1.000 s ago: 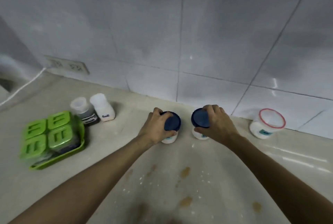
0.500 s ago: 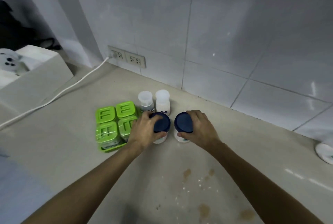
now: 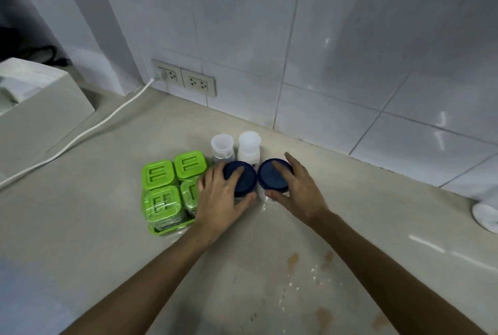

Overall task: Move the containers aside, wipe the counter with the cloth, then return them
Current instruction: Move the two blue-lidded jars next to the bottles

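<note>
Blue-lidded and side by side, the two jars sit just left of the frame's centre. Our left hand [image 3: 219, 201] curls its fingers over the left jar [image 3: 242, 177], thumb hooked on the near rim. Our right hand [image 3: 299, 190] spans the right jar [image 3: 273, 179] more loosely, thumb at the near edge and one finger reaching past the far side. We judge the main risk to be crowding. The two small bottles [image 3: 237, 146] stand tall and narrow directly behind the jars, and the green tray [image 3: 161, 177] of square tubs lies tight against our left hand, so a careless push or withdrawal could tip a bottle or shove the tray. Holding by the lids alone could also let a loosely closed body slip away if we lift. The jars look short and round, with flat dark blue lids. Their pale bodies are mostly hidden under our hands, so we cannot tell their contents. Brown stains [image 3: 292, 259] and white crumbs mark the surface [image 3: 94, 213] at lower centre. No cloth is in view.
</note>
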Demonstrator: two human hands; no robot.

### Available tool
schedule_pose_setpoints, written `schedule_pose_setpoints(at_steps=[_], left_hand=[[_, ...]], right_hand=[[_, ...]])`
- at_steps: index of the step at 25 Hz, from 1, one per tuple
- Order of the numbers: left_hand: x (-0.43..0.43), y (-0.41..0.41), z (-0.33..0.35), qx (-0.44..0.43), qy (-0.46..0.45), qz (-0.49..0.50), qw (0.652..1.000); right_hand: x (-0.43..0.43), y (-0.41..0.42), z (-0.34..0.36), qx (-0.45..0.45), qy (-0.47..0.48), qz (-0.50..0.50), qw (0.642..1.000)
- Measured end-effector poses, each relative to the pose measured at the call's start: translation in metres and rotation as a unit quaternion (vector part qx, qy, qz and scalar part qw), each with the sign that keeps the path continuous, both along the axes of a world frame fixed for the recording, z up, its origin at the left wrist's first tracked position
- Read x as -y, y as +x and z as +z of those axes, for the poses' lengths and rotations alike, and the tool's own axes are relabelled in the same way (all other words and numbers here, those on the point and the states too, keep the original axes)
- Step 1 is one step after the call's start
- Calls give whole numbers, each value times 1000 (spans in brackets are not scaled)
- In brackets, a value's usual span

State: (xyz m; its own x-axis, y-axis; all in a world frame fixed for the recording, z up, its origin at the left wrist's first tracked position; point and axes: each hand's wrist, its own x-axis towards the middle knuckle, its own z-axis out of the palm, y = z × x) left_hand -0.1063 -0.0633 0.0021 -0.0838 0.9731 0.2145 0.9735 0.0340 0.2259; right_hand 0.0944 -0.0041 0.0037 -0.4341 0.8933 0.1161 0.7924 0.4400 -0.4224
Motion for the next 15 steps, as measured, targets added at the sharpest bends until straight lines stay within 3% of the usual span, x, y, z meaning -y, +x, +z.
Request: schedule_pose_setpoints(at_steps=[5, 10, 15], left_hand=[[39, 40, -10, 4, 97, -160, 982], [51, 128, -34, 109, 22, -268, 957], [14, 251, -37, 127, -25, -322, 938]], right_hand=[[50, 75, -14, -16, 57, -65, 996], [113, 184, -36, -88, 2, -159, 983], [169, 298, -40, -130, -28, -253, 958]])
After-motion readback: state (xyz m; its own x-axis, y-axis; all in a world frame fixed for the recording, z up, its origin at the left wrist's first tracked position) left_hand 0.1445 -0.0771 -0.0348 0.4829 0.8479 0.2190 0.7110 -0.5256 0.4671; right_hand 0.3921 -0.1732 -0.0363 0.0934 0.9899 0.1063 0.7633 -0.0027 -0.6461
